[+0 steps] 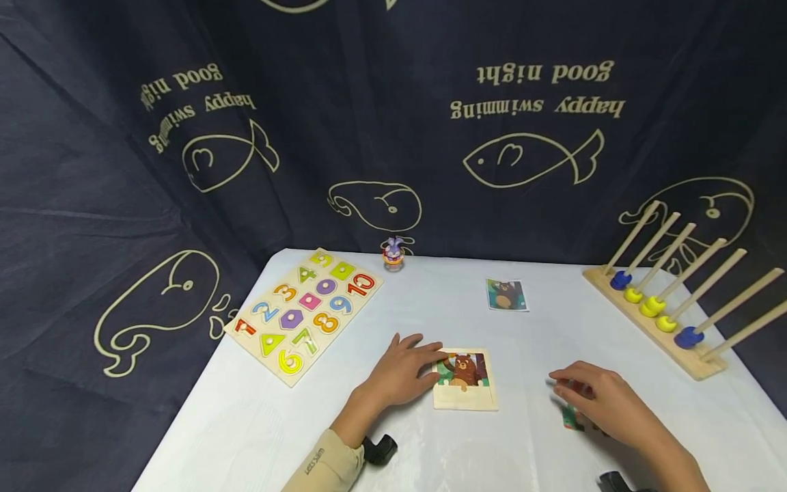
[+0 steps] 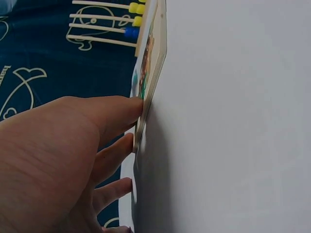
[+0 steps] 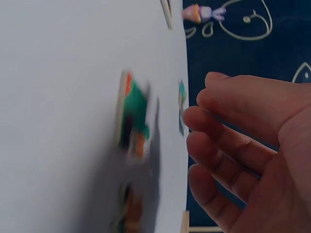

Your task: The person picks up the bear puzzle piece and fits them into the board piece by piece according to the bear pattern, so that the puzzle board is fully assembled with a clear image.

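Observation:
A small wooden jigsaw board (image 1: 465, 398) lies on the table, its upper part filled with a bear picture and its lower part bare wood. My left hand (image 1: 402, 370) rests at the board's left side; thumb and forefinger touch its edge (image 2: 158, 63) in the left wrist view. To the right, my right hand (image 1: 605, 403) hovers over loose jigsaw pieces, fingers loosely bent and holding nothing. One green piece (image 3: 134, 109) shows beside the hand in the right wrist view, blurred, with another piece (image 3: 130, 208) nearer. The hand partly hides these pieces in the head view.
A bear picture card (image 1: 507, 295) lies behind the board. At the left is a number-and-shape board (image 1: 307, 301); a small purple rabbit-like figure (image 1: 393, 253) stands at the back. A wooden peg stand (image 1: 652, 321) with blue and yellow beads occupies the right side.

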The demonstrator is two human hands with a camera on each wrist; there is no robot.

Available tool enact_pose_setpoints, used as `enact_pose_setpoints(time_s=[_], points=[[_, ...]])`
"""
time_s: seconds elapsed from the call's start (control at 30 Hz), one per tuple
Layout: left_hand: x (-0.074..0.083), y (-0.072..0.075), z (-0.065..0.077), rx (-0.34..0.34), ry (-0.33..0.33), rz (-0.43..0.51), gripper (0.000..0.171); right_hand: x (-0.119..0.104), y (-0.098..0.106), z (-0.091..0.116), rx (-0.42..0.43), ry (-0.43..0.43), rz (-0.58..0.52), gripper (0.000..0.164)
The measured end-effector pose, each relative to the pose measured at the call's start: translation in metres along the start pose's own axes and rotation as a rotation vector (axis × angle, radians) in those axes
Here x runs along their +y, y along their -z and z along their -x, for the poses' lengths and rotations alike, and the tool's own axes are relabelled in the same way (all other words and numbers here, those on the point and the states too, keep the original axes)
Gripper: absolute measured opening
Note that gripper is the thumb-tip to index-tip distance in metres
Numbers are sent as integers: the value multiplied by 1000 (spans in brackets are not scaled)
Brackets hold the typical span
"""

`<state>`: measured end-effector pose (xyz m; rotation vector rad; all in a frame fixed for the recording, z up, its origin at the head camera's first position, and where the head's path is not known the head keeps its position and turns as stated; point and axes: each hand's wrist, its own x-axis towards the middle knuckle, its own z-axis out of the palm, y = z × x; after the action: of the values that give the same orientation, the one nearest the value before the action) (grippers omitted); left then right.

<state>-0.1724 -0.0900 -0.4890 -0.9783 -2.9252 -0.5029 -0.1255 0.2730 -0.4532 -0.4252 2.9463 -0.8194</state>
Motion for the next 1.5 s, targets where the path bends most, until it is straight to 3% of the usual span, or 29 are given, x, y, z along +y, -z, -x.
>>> enact_pose_setpoints(time_s=[0.13,0.37,0.53,0.8,0.9,1.13,1.5], points=[[1,-1,1,0,-10,0,41,11,2,15,-22,-32,-17,24],[2,-4,3,-2,-15,17,40,26,-1,35,-140,27,-57,49],[3,-4,3,-1,-16,13,40,27,-5,38,-142,38,-29,43],[2,-5,4,5,-13,20,42,18,-9,37,-140,-121,22,45],[0,-6,5,-11,-13,32,42,16,-12,37,-129,-145,3,45],[-2,-7,8,-31,-18,89,43,8,-19,36,-46,-77,-39,40],[-4,5,3,-29,-23,108,44,-12,-25,6,-79,-4,-22,41]])
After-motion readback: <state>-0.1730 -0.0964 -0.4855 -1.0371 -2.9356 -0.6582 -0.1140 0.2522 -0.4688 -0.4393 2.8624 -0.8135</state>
